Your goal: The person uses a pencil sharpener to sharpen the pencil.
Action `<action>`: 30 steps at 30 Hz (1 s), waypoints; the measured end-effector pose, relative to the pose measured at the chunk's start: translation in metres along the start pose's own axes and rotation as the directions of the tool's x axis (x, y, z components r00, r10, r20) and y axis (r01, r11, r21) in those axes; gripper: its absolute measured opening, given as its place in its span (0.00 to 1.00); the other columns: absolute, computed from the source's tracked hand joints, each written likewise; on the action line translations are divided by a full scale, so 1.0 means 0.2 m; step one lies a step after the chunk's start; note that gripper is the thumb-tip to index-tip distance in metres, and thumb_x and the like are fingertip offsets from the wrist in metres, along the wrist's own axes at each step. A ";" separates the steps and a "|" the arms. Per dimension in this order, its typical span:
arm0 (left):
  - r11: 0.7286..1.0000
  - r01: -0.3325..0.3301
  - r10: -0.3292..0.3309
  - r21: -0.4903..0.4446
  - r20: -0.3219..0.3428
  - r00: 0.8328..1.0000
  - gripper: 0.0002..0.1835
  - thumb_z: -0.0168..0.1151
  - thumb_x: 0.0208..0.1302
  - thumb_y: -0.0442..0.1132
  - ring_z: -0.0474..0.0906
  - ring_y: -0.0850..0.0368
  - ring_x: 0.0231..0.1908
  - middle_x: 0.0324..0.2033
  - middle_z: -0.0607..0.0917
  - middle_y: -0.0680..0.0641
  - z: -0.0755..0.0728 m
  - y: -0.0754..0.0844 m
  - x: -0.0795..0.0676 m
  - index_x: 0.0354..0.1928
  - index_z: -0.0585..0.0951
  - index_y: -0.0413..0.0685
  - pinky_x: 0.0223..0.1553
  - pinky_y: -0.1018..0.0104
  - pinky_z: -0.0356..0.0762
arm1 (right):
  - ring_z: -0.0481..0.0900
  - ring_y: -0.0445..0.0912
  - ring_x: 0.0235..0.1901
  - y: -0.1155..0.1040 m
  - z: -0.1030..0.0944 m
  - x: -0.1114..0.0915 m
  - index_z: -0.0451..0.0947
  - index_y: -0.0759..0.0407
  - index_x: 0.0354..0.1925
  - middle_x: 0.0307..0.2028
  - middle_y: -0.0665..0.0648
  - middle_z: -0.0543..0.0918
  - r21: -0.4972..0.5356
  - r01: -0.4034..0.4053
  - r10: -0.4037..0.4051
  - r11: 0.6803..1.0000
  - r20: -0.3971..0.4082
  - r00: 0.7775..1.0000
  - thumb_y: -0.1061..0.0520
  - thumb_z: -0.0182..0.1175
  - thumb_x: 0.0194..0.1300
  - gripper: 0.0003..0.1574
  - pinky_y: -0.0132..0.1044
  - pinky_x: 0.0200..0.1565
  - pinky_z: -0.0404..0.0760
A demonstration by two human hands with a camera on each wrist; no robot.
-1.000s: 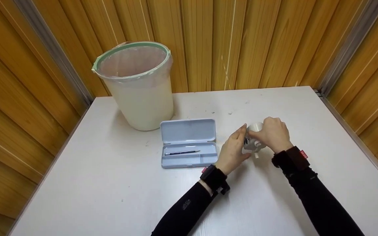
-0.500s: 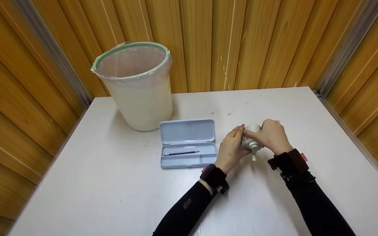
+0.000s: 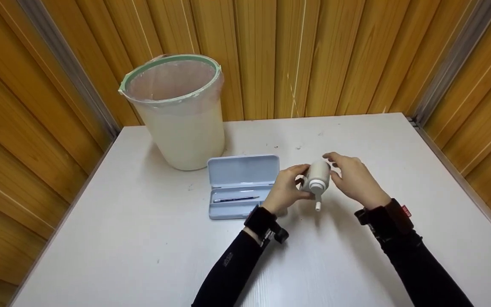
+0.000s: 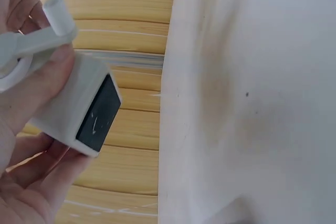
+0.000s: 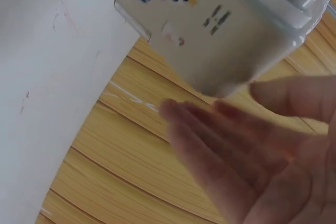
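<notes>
My left hand (image 3: 287,189) grips a small white hand-crank pencil sharpener (image 3: 319,171) above the table, its crank handle (image 3: 318,204) pointing toward me. In the left wrist view, thumb and fingers wrap the sharpener's body (image 4: 79,98), and a dark panel (image 4: 100,116) shows on one face. Cartoon prints cover the side of the sharpener (image 5: 194,30) seen in the right wrist view. My right hand (image 3: 355,179) is just right of the sharpener, fingers extended and apart from it. Left of my left hand lies an open light-blue pencil case (image 3: 244,170) with a pencil (image 3: 236,199) in its long compartment.
A tall cream bin (image 3: 188,136) with a green rim and a clear liner stands at the back left of the white table (image 3: 143,247). Wood-patterned panels (image 3: 258,59) enclose the table at the back and sides.
My right hand has let go of the sharpener and moved slightly right. The left hand has shifted left with the sharpener and turned it, so its crank end faces me more.
</notes>
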State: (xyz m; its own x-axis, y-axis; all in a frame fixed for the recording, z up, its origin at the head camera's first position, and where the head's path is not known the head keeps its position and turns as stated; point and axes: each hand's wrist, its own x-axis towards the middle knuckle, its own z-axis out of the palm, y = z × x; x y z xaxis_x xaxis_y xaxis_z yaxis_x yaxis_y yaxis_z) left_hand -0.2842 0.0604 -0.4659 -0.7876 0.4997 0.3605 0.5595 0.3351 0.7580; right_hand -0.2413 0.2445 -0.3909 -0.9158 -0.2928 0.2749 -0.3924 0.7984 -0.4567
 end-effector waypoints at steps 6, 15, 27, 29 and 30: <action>0.987 0.039 -0.023 -0.153 0.107 0.994 0.38 0.77 0.44 0.28 0.79 0.58 0.56 0.54 0.84 0.42 -0.06 -0.01 -0.01 0.63 0.76 0.38 0.56 0.74 0.76 | 0.77 0.62 0.59 0.01 0.02 0.00 0.74 0.65 0.57 0.58 0.66 0.79 0.060 0.228 -0.232 0.972 0.065 0.970 0.78 0.71 0.43 0.41 0.58 0.60 0.74; 0.966 0.043 0.012 -0.253 0.213 0.977 0.37 0.72 0.47 0.22 0.74 0.56 0.64 0.63 0.78 0.41 -0.10 -0.04 -0.03 0.64 0.74 0.36 0.59 0.73 0.73 | 0.82 0.51 0.43 0.00 0.03 0.02 0.77 0.62 0.45 0.42 0.57 0.85 -0.033 0.294 -0.291 0.955 0.073 0.954 0.68 0.79 0.37 0.33 0.49 0.49 0.80; 0.982 -0.039 0.066 -0.187 0.144 0.987 0.27 0.69 0.54 0.24 0.80 0.49 0.58 0.56 0.83 0.36 -0.12 -0.07 -0.06 0.59 0.77 0.32 0.57 0.75 0.75 | 0.81 0.56 0.38 -0.06 0.03 0.04 0.78 0.68 0.39 0.36 0.63 0.85 -0.053 0.167 -0.167 0.985 -0.004 0.986 0.68 0.78 0.38 0.27 0.54 0.46 0.79; 0.983 -0.042 0.065 -0.181 0.124 0.990 0.28 0.69 0.54 0.24 0.81 0.49 0.58 0.55 0.83 0.37 -0.12 -0.08 -0.06 0.59 0.77 0.32 0.57 0.75 0.75 | 0.81 0.57 0.38 -0.07 0.03 0.04 0.78 0.69 0.39 0.35 0.64 0.85 -0.058 0.141 -0.142 0.988 -0.009 0.990 0.68 0.78 0.37 0.27 0.54 0.45 0.79; 0.983 -0.043 0.064 -0.181 0.116 0.991 0.28 0.69 0.53 0.24 0.81 0.49 0.57 0.55 0.83 0.37 -0.12 -0.08 -0.06 0.59 0.77 0.32 0.56 0.75 0.75 | 0.81 0.57 0.38 -0.08 0.03 0.04 0.78 0.69 0.39 0.35 0.65 0.85 -0.061 0.130 -0.131 0.990 -0.011 0.991 0.68 0.78 0.37 0.27 0.54 0.45 0.79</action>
State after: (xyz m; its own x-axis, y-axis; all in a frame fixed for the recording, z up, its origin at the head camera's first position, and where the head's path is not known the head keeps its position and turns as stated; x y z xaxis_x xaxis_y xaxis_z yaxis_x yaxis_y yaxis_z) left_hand -0.2896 0.0290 -0.4699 -0.7150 0.6092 0.3430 0.5367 0.1638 0.8277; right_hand -0.2431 0.2263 -0.3868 -0.8555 -0.3888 0.3420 -0.5021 0.7843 -0.3644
